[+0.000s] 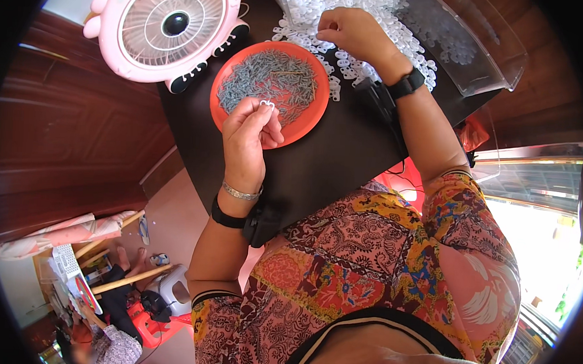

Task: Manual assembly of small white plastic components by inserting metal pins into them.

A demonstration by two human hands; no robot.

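My left hand (247, 134) is over the near edge of a round orange-red tray (315, 121), pinching a small white plastic clip (267, 105) between thumb and fingertips. Many thin grey nail-like pins (260, 76) lie heaped in the tray, with a thin tan stick across them. My right hand (356, 34) hovers at the near side of a spread heap of white plastic clips (414, 57). Its fingers are curled together, and whatever they may hold is hidden. Both wrists wear black straps with dark box-like devices.
A pink animal-shaped fan (168, 30) stands at the far left of the dark table (345, 145). A clear plastic bin (498, 61) lies to the right, beside the clips. On the floor at lower left are another person (118, 343), a red stool (148, 328) and sandals.
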